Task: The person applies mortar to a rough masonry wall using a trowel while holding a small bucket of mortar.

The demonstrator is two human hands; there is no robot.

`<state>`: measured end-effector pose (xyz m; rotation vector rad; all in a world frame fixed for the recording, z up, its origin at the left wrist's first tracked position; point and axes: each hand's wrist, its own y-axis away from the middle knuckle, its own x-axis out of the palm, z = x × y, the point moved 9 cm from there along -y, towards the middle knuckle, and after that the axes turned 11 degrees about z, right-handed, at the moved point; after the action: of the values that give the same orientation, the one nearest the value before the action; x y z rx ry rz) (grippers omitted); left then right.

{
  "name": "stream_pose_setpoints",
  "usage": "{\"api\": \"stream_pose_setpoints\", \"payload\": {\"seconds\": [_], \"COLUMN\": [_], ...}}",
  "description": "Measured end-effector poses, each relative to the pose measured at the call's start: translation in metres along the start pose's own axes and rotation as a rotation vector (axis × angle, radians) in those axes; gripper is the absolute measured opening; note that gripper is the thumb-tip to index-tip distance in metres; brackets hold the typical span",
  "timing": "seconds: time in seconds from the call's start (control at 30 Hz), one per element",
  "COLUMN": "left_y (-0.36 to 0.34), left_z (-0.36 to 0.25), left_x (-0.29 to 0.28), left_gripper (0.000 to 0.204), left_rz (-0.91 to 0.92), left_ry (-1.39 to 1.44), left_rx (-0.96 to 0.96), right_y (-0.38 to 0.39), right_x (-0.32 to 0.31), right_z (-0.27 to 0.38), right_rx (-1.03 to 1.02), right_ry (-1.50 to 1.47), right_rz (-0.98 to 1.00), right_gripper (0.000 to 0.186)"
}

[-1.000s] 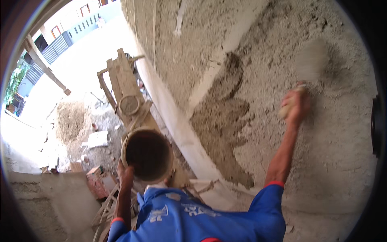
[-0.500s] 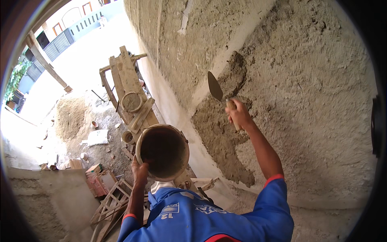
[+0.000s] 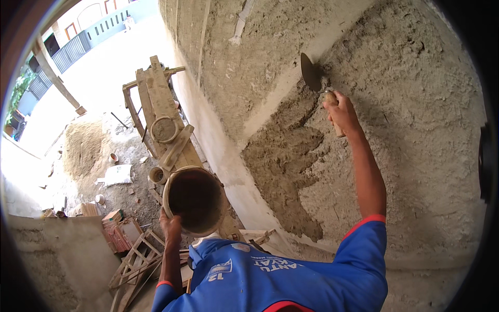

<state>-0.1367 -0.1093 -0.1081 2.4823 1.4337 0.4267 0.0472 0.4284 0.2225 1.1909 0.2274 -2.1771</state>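
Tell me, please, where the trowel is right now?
In the head view, upper right of centre, the trowel is in the right hand, its blade against the plastered wall above the darker wet patch.

Blue short-sleeved shirt with red cuffs and white lettering.

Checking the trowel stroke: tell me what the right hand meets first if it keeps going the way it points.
Probably the wall: the right hand points its trowel up at the plaster, blade at or near the surface; depth is unclear.
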Motion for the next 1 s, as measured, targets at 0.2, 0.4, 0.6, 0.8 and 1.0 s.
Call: {"api": "stream_pose_setpoints", "payload": {"seconds": [0.2,0.4,0.6,0.8,1.0], "left_y": [-0.001,0.003,0.0,0.022,0.026], "left_z": [-0.01,-0.021,0.012,0.033,-0.015], "left_x": [-0.009,-0.002,-0.003,0.008,0.078], "left_gripper": [0.054,0.054,0.055,0.056,0.05], "left_rz": [-0.036,-0.051,0.05,0.208,0.205], "left_ry": [-0.013,-0.006,0.064,-0.088,-0.421], "left_rx": [-0.006,-0.045,0.006,0.03,0.115], "right_y": [0.074,0.173,0.174,0.158,0.216], "right_x": [-0.013,0.066,0.135,-0.034,0.093], "right_z": [0.043,0.048,-0.022,-0.088,-0.053], "right_rx": [-0.332,-0.597,-0.199,-0.227,-0.39], "right_ry": [0.384,0.124,-0.51,-0.317,0.115], "right_rz": [-0.159,0.494,0.933,-0.119,0.479], "right_gripper": [0.043,0.041,0.04,0.051,0.04]}}
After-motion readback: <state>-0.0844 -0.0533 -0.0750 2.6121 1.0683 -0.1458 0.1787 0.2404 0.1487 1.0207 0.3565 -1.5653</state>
